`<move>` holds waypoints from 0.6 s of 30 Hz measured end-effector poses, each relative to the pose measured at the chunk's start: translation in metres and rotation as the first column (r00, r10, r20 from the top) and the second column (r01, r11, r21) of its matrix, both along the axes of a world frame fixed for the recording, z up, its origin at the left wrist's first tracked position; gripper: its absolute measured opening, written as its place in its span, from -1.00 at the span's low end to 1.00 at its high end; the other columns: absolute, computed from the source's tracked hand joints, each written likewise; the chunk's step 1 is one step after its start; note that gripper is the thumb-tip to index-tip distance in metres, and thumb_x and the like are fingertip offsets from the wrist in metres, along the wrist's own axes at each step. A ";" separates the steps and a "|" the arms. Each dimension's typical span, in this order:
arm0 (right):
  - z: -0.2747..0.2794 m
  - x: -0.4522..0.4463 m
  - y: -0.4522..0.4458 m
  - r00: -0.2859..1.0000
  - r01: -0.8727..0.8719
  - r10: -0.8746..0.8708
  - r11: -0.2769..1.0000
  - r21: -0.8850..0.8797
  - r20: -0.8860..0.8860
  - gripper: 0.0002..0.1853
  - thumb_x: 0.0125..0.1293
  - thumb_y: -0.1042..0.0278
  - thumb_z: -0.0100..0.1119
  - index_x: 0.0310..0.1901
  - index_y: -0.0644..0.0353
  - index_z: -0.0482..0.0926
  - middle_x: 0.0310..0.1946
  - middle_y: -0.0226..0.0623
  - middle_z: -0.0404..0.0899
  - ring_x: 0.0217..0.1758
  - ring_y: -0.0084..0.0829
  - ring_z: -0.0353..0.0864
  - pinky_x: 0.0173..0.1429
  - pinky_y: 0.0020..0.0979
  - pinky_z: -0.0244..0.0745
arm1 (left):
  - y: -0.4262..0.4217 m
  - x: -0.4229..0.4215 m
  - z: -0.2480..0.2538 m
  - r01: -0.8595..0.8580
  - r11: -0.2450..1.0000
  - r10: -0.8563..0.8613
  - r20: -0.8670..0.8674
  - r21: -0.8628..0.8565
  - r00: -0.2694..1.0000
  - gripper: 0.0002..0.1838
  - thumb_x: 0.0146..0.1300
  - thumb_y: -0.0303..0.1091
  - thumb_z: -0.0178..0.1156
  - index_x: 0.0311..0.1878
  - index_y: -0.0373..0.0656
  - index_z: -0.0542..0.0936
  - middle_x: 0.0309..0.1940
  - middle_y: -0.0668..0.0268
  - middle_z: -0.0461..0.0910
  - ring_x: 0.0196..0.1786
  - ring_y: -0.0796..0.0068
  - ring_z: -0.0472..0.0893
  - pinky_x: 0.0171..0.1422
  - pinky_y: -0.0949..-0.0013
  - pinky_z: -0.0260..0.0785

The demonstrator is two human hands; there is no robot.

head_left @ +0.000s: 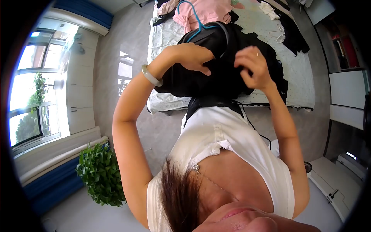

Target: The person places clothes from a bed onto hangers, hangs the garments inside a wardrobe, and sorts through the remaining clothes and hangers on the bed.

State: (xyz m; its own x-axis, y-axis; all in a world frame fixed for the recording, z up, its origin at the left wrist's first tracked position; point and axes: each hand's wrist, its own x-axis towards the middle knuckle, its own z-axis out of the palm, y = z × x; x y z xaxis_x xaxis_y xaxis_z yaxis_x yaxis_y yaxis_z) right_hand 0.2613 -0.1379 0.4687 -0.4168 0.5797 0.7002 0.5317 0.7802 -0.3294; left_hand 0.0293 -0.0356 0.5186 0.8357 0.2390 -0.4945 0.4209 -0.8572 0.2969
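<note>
A black garment lies bunched at the near edge of the bed, close to my body. A blue clothes hanger sits in its neck area, hook pointing away from me. My left hand, with a pale bangle at the wrist, is on the garment's left part; its fingers close over the black cloth and the thumb stands off to the side. My right hand, wearing a ring, is over the right part of the garment. Its fingers are loosely bent and parted from the thumb, with nothing visible in them.
Beyond the black garment, a pink garment lies on the white bed cover. A white hanger and dark trousers lie to the right. A leafy plant stands at lower left, below the windows. A dark cord hangs beside my waist.
</note>
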 end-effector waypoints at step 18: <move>-0.010 -0.059 -0.005 0.988 -0.152 0.152 0.988 -0.006 -0.001 -0.76 0.07 0.60 0.28 -0.17 0.23 0.58 -0.19 -0.25 0.60 -0.24 -0.21 0.62 -0.16 -0.29 0.56 | 0.010 0.003 -0.055 0.128 0.855 -0.030 0.198 -0.503 0.980 -0.76 0.06 -0.42 0.35 -0.23 -0.32 0.58 -0.42 0.16 0.61 -0.31 0.25 0.57 -0.15 0.25 0.39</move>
